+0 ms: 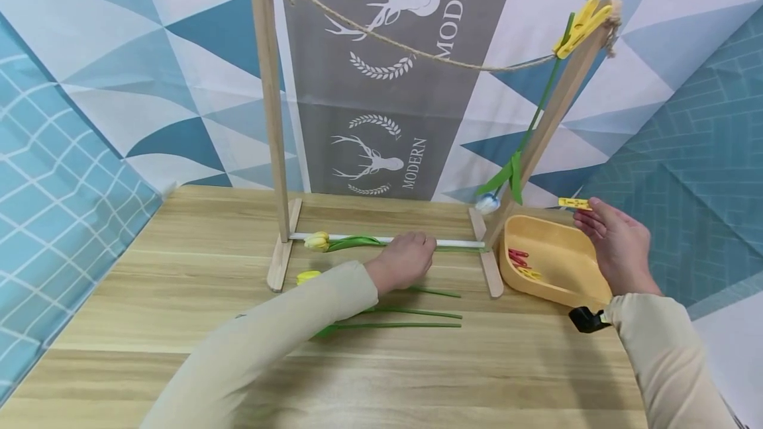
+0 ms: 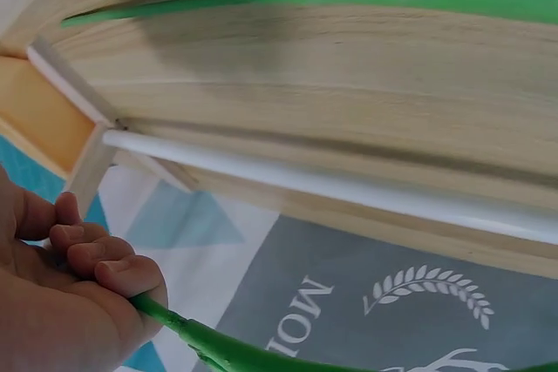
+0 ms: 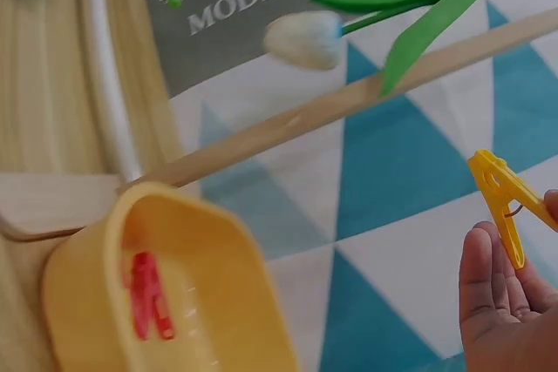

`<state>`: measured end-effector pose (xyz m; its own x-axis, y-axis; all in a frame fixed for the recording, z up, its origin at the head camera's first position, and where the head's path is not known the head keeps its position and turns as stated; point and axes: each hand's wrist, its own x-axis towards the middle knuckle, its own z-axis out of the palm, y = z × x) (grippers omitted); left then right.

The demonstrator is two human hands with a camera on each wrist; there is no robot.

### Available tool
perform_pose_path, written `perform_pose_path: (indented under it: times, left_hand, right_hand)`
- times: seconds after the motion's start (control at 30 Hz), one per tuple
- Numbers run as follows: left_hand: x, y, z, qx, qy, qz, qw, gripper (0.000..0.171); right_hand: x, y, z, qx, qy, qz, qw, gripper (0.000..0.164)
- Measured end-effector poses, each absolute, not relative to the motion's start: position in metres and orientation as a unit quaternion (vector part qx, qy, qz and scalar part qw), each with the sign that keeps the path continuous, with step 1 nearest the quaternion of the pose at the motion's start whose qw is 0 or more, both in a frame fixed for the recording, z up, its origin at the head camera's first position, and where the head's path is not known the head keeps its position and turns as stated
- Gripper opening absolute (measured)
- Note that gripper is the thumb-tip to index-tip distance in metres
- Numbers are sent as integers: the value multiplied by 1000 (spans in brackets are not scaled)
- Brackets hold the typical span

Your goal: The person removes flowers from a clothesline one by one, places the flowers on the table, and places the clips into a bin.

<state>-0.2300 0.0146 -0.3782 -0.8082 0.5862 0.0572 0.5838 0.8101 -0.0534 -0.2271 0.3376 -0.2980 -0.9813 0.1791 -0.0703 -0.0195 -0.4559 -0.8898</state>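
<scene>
My left hand (image 1: 408, 259) grips the green stem of a yellow tulip (image 1: 316, 241), whose flower points left across the frame's white bar. In the left wrist view the fingers (image 2: 131, 275) curl round that stem (image 2: 179, 323). Over the tray, my right hand (image 1: 620, 243) pinches a yellow clothespin (image 1: 575, 203) between thumb and fingers, seen also as the clothespin (image 3: 501, 202) in the right wrist view. A white-and-blue tulip (image 1: 487, 203) hangs head down from the rope (image 1: 417, 51), held by yellow clothespins (image 1: 581, 28) near the right post.
The wooden frame (image 1: 271, 98) stands at the table's back, with a white bar (image 1: 459, 243) low between its posts. A yellow tray (image 1: 551, 295) with red clothespins (image 3: 148, 295) and yellow ones sits at right. Several tulip stems (image 1: 411, 325) lie on the table, partly under the left sleeve.
</scene>
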Motion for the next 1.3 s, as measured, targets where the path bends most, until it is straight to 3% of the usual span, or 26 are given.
perform_pose_path:
  times: [0.27,0.7,0.93,1.3]
  left_hand:
    - [-234,11,-389,-298,-952,63,3,21]
    - [-243,4,-407,-292,-952,91,-15,22]
    - [-244,4,-413,-280,-958,65,-21,23]
    - [-245,2,-421,-278,-958,63,-38,27]
  right_hand:
    - [-231,347,-328,-111,-525,843,46,15]
    - [-234,356,-366,-104,-625,773,-32,3]
    - [-239,358,-379,-130,-715,683,-74,78]
    - [-245,363,-391,-125,-800,575,-115,72]
